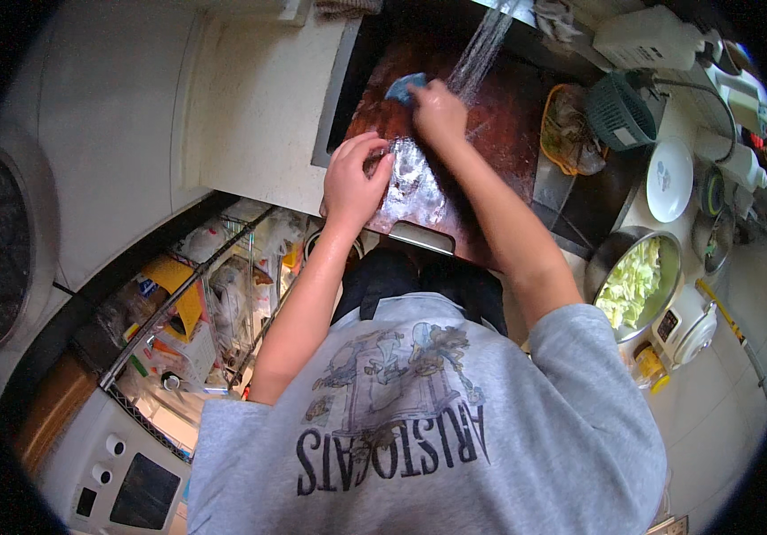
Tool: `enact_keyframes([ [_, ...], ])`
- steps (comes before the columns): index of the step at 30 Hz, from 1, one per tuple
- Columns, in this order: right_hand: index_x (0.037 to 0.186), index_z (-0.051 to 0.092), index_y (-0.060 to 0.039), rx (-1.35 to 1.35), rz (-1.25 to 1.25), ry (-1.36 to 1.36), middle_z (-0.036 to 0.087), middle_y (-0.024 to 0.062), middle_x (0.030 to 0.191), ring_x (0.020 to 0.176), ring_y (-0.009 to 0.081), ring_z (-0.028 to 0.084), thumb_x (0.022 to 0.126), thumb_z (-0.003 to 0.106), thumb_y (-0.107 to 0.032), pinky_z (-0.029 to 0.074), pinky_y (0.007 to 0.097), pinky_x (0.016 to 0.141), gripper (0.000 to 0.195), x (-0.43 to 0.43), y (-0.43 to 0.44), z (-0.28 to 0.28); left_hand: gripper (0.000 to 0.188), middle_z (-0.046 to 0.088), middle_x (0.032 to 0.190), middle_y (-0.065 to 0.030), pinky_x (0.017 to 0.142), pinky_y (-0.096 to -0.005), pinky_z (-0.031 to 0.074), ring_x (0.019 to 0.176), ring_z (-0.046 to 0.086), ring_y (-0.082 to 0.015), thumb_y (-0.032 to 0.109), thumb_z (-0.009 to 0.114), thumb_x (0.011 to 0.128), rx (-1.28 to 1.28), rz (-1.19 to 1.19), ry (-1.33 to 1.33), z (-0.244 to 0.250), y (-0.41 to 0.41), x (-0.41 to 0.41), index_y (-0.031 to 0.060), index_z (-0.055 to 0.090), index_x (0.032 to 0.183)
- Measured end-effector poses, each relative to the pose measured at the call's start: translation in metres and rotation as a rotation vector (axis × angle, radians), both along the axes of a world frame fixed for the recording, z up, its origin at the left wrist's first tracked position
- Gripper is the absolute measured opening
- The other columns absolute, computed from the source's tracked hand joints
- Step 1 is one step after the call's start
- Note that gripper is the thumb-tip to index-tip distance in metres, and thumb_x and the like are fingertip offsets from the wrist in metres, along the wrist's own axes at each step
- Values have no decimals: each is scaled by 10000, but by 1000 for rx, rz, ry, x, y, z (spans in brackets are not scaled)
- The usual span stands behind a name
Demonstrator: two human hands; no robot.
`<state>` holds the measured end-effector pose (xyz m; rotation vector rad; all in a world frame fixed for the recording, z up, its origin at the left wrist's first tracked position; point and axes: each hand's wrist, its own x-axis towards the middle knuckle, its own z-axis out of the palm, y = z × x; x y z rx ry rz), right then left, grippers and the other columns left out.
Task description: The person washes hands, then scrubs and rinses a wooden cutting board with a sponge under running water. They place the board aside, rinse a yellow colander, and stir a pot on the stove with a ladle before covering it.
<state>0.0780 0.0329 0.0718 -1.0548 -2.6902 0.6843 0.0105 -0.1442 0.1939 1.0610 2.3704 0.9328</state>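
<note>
A large reddish-brown wooden cutting board, wet and shiny, lies tilted over the sink. It has a cut-out handle slot at the end near my body. My right hand presses a blue cleaning cloth against the board's upper part, slightly blurred by motion. Just beyond that hand, a stream of water falls onto the board. At the board's left edge is my left hand, fingers curved and thumb apart, with nothing visible in its grasp. Whether its underside bears on the board is hidden.
Right of the board are an orange basket with plastic-wrapped greens, a green strainer basket, a white plate and a steel bowl of chopped cabbage. A white countertop and a loaded wire rack lie left.
</note>
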Motion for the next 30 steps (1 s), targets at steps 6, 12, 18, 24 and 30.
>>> enact_keyframes([
  [6, 1171, 719, -231, -163, 68, -158, 621, 127, 961, 828, 358, 665, 892, 602, -122, 540, 462, 709, 322, 118, -30, 85, 244, 681, 1224, -126, 1027, -403, 458, 1176, 607, -314, 231, 690, 894, -30, 31, -30, 1, -3, 2, 59, 711, 1067],
  [12, 1206, 694, -204, 44, -270, -286, 627, 148, 982, 803, 355, 667, 921, 549, -139, 531, 482, 668, 326, 186, 58, 16, 236, 683, 1221, -125, 1024, -401, 460, 1171, 610, -314, 232, 690, 894, -49, -27, -9, 3, 3, 3, 65, 717, 1058],
  [18, 1175, 720, -220, -116, -63, -119, 610, 135, 943, 790, 350, 657, 870, 589, -59, 537, 460, 658, 369, 132, -37, 83, 237, 683, 1222, -123, 1020, -402, 463, 1171, 610, -314, 235, 693, 892, -46, -2, 19, -3, -4, 3, 65, 720, 1055],
  [24, 1179, 729, -257, -54, -268, -165, 644, 119, 995, 860, 338, 665, 911, 560, -137, 524, 465, 704, 339, 153, 69, 16, 225, 696, 1187, -122, 1005, -401, 472, 1144, 624, -314, 228, 703, 882, -19, -27, -10, 4, 6, 2, 58, 725, 1027],
  [30, 1145, 748, -285, -166, -64, -41, 640, 90, 985, 862, 309, 667, 881, 621, -76, 530, 426, 733, 359, 138, -3, 56, 213, 702, 1170, -125, 997, -400, 477, 1132, 632, -315, 208, 695, 887, -8, -7, -22, 0, -3, 3, 46, 722, 1023],
])
